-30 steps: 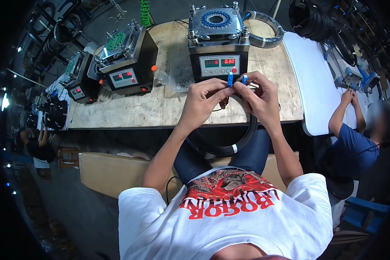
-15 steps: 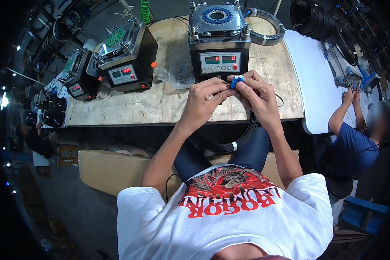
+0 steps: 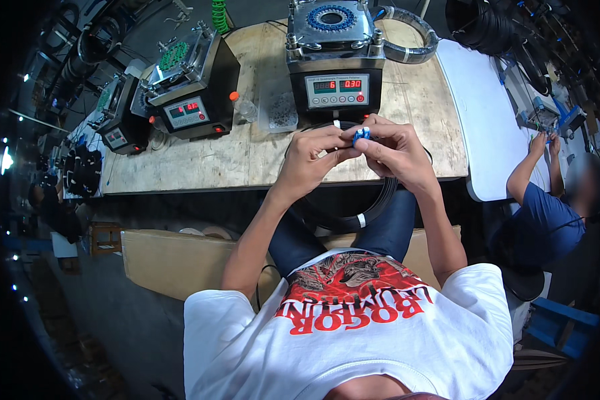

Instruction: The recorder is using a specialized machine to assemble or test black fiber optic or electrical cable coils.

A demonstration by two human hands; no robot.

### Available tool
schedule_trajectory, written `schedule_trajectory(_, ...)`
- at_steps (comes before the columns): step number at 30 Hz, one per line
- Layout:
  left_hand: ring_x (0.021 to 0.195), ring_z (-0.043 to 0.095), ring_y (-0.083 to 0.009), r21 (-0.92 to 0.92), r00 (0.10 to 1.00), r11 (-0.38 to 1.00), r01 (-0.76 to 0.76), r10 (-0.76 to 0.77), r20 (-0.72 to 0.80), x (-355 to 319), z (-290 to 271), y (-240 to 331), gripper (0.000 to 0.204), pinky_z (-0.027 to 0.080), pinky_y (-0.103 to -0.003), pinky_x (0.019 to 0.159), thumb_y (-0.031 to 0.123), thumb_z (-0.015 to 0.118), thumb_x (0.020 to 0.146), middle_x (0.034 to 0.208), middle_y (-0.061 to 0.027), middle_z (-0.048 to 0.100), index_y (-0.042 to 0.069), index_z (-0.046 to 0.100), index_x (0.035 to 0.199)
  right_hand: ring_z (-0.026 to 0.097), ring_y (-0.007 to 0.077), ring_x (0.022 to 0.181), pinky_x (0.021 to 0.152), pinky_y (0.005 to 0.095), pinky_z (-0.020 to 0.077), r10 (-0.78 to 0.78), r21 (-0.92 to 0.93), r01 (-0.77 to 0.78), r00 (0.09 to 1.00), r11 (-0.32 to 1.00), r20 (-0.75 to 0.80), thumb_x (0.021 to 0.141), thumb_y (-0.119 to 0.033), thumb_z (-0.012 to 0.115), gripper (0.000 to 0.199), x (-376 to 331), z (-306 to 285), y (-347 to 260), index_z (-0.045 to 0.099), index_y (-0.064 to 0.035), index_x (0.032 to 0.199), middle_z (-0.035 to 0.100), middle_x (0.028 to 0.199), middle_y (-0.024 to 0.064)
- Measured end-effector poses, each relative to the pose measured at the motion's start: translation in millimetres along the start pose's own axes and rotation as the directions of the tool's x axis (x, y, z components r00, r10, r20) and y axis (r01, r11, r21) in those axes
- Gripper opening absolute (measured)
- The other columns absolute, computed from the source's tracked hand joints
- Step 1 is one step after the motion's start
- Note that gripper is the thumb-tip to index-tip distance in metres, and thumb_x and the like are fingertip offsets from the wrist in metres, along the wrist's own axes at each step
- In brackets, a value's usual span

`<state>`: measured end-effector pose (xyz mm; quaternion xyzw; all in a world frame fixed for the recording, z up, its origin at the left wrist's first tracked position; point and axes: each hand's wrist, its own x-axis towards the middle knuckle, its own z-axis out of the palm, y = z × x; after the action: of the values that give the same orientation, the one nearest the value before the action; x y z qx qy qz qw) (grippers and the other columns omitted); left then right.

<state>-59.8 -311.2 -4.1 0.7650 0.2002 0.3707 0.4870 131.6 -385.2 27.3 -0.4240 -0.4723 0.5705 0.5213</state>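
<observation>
Pinching a small blue plastic connector (image 3: 361, 135) between both hands (image 3: 317, 160) (image 3: 397, 155), the person is risking dropping it if fingertips are slipping.

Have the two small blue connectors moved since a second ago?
Yes. The blue connectors, apart earlier, now sit pressed together between both hands' fingertips, below the machine's display panel.

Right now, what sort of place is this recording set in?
Probably a small cable or fibre-optic assembly workshop: black bench machines with red digital readouts stand on a wooden workbench, and coiled black cable hangs beneath both hands.
</observation>
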Motion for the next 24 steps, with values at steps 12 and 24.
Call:
schedule_trajectory(12, 0.081, 0.063, -0.008, -0.175, 0.992, 0.977, 0.123, -0.121, 0.02, -2, 1, -7, 0.012, 0.054, -0.024, 0.073, 0.0, 0.071, 0.088, 0.088, -0.0026, 0.067, -0.003, 0.072, 0.1, 0.057, 0.0102, 0.093, 0.075, 0.0264, 0.0473, -0.248, -0.132, 0.243, 0.969, 0.961, -0.021, 0.088, -0.007, 0.073, 0.018, 4, 0, 27, 0.074, 0.0032, 0.103, 0.061, 0.097, 0.0022)
schedule_trajectory(24, 0.077, 0.071, -0.0275, 0.593, 0.941, 0.734, 0.332, -0.302, -0.153, 23, -143, -183, 0.017, 0.054, -0.038, 0.07, 0.01, 0.072, 0.084, 0.083, -0.0177, 0.072, -0.001, 0.074, 0.097, 0.066, 0.0169, 0.072, 0.073, 0.0298, 0.0541, -0.136, 0.135, 0.156, 0.98, 0.978, -0.146, 0.096, -0.012, 0.065, 0.02, -2, 3, 51, 0.069, 0.006, 0.104, 0.068, 0.081, 0.0093)
